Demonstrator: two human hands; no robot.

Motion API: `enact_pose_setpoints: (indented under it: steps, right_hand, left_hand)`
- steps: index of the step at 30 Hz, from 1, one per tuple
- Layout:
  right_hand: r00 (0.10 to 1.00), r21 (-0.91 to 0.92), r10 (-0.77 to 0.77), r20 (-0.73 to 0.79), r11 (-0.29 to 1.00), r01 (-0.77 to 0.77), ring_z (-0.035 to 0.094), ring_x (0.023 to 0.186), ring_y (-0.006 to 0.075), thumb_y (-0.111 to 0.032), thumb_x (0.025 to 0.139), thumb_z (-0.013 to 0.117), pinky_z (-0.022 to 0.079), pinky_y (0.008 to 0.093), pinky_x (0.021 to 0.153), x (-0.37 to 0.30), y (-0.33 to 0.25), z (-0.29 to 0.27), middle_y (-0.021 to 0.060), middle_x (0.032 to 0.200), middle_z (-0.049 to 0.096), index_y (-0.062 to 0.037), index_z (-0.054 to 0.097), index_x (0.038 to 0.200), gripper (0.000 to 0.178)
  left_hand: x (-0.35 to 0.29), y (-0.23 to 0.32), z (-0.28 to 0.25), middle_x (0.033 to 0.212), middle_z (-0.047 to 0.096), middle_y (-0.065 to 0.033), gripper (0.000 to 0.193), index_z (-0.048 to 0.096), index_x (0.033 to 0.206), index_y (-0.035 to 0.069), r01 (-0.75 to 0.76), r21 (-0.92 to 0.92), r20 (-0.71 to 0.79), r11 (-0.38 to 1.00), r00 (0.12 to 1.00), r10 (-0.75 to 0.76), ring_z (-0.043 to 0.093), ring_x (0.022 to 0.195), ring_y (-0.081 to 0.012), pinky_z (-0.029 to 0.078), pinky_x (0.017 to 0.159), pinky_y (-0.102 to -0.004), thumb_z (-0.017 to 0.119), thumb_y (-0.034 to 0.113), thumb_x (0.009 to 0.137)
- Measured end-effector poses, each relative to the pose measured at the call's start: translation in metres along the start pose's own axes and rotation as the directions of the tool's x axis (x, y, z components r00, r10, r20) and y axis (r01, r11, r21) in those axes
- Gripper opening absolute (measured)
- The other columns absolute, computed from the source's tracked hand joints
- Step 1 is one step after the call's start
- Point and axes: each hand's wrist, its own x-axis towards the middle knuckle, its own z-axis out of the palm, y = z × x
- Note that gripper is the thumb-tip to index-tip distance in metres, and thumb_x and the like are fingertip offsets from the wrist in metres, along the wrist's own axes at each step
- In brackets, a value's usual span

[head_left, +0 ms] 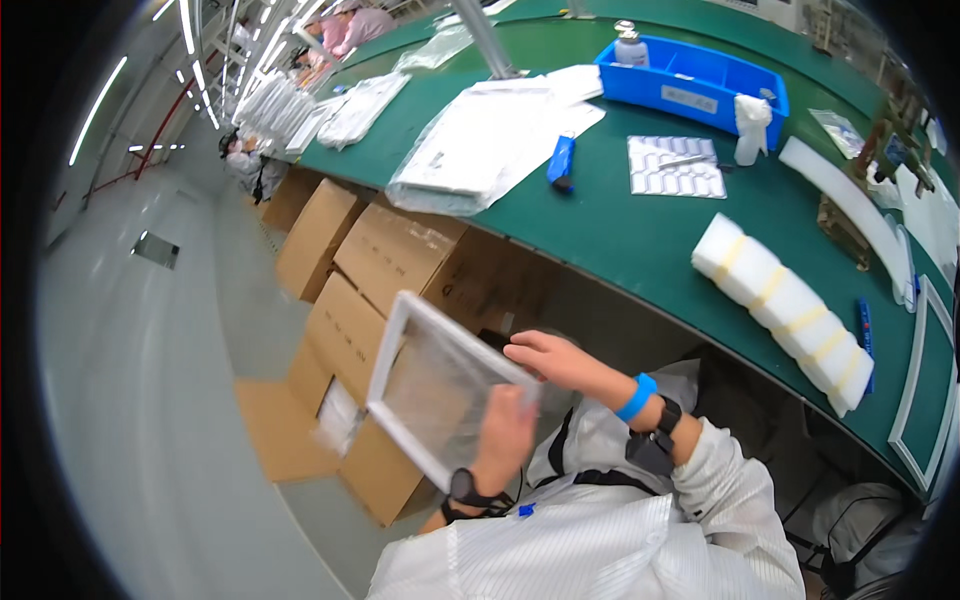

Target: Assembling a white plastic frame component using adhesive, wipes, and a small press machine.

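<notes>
A white rectangular frame (pixel 464 338), its opening spanned by what looks like clear film, is held tilted in the air off the bench's near edge. My left hand (pixel 505 432) grips its near side and is smeared by motion, with the thumb pointing up. At the right-hand corner of the frame, my right hand (pixel 555 360) has its fingers bent over the edge; the fingertips are partly hidden. Behind and below the frame stand brown cardboard boxes (pixel 345 325), one with its flaps spread and a white packet (pixel 340 415) inside.
On the green bench (pixel 620 250) lie bagged white panels (pixel 470 150), a blue box cutter (pixel 562 163), a sheet of labels (pixel 675 167) and a taped foam bundle (pixel 785 310). A blue bin (pixel 690 98), a white bottle (pixel 752 130) and another white frame (pixel 905 400) lie farther right.
</notes>
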Motion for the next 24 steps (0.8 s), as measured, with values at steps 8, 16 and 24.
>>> enact_pose_setpoints:
  steps: [8, 16, 24]
  right_hand:
    - [0.997, -0.07, -0.069, -0.029, 0.995, 0.067, 0.063, 0.075, 0.0152, -0.013, 0.083, 0.068, 0.052, 0.0302, 0.065, -0.011, -0.011, 0.022, 0.0109, 0.09, 0.063, -0.0037, 0.05, 0.132, 0.053]
    - [0.862, -0.473, -0.493, -0.116, 0.791, 0.388, 0.068, 0.082, 0.0309, -0.009, 0.087, 0.065, 0.053, 0.0354, 0.077, -0.133, -0.011, -0.038, 0.0199, 0.1, 0.066, -0.0025, 0.047, 0.137, 0.054]
    - [0.638, -0.187, -0.301, -0.709, 0.952, 0.241, 0.058, 0.076, 0.012, 0.0, 0.079, 0.07, 0.048, 0.0285, 0.067, -0.296, 0.089, -0.075, 0.002, 0.088, 0.062, -0.0005, 0.057, 0.114, 0.037]
  left_hand:
    - [-0.004, 0.002, -0.013, 0.118, 0.054, -0.0198, 0.038, 0.054, 0.12, 0.002, -0.117, -0.321, 0.311, 0.94, 0.925, 0.221, 0.058, 0.105, -0.0385, 0.05, 0.088, -0.04, 0.067, 0.002, 0.084]
    - [0.041, -0.06, -0.067, 0.138, 0.05, -0.0155, 0.038, 0.047, 0.134, -0.002, 0.179, -0.298, -0.577, 0.938, 0.749, -0.326, 0.044, 0.133, -0.0244, 0.034, 0.111, -0.0406, 0.046, 0.011, 0.098]
    - [0.027, 0.0, 0.045, 0.12, 0.06, -0.0106, 0.051, 0.034, 0.147, 0.005, 0.473, -0.799, 0.495, 0.372, 0.868, -0.04, 0.059, 0.111, -0.0197, 0.047, 0.099, -0.0397, 0.053, 0.012, 0.101]
